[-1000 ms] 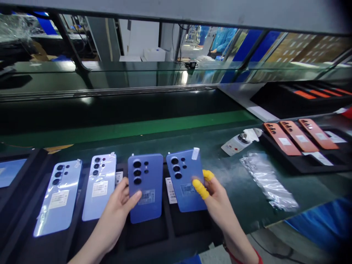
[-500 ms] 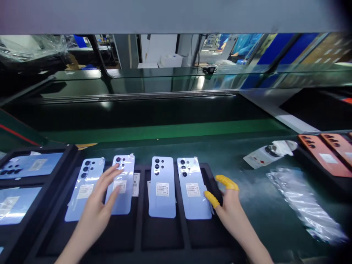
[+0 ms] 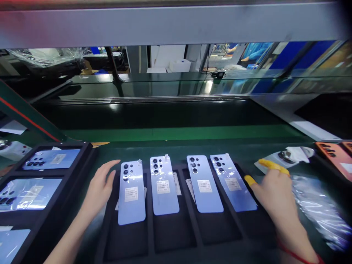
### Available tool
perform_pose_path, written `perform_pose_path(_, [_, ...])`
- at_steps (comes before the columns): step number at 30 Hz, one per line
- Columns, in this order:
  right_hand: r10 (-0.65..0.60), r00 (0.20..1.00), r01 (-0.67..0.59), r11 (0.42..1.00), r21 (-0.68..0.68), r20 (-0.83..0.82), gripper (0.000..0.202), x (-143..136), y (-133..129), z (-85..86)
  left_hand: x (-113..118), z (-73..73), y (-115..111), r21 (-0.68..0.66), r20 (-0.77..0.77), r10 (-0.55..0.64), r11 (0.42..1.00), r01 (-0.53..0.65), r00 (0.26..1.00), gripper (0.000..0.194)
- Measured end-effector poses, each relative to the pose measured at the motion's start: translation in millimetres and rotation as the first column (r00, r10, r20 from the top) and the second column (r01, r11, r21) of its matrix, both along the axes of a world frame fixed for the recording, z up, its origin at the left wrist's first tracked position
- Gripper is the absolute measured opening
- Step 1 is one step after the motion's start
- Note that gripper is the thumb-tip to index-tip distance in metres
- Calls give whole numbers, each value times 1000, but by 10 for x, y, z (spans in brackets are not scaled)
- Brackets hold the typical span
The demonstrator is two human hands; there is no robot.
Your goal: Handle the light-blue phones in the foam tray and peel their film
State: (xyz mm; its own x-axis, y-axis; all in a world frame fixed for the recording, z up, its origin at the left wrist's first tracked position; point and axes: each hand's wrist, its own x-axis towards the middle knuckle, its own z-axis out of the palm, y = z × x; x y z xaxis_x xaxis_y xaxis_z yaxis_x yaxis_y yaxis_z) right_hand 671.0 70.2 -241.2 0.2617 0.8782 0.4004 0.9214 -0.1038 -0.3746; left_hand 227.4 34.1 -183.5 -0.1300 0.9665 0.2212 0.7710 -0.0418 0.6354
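Observation:
Several light-blue phones lie face down in a row across a black compartment tray (image 3: 172,238), each with a white label on its back. My left hand (image 3: 99,189) is beside the tray's left side, close to the leftmost phone (image 3: 132,212), thumb and fingers apart and holding nothing. Over at the tray's right side, my right hand (image 3: 277,194) has yellow finger covers on its thumb and a finger; these are spread with nothing between them. Nearest to it is the rightmost phone (image 3: 240,198), lying slanted. Between those two lie a second phone (image 3: 166,201) and a third phone (image 3: 209,203).
On the left, another black tray (image 3: 82,156) holds blue phones lying sideways. To the right are clear plastic sleeves (image 3: 320,205), a roll of labels (image 3: 288,157) and orange phones (image 3: 334,156). A dark conveyor belt (image 3: 165,113) runs behind; a grey beam (image 3: 176,27) crosses above.
My left hand has moved off the phones to the tray's left side. My right hand has come away from the rightmost phone. The view has shifted, and the tray appears farther right.

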Motion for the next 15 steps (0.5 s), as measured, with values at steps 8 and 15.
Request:
perform_pose_path(8, [730,515,-807,590,34,-449,23,-1720,122,397,251,-229,546,12,-26,-228,974,228,973,35])
perform_pose_path(15, [776,505,-845,534,-31,-378,20,-2567,544,257,160,-234,271,130,-154,-303,937,323,941,31])
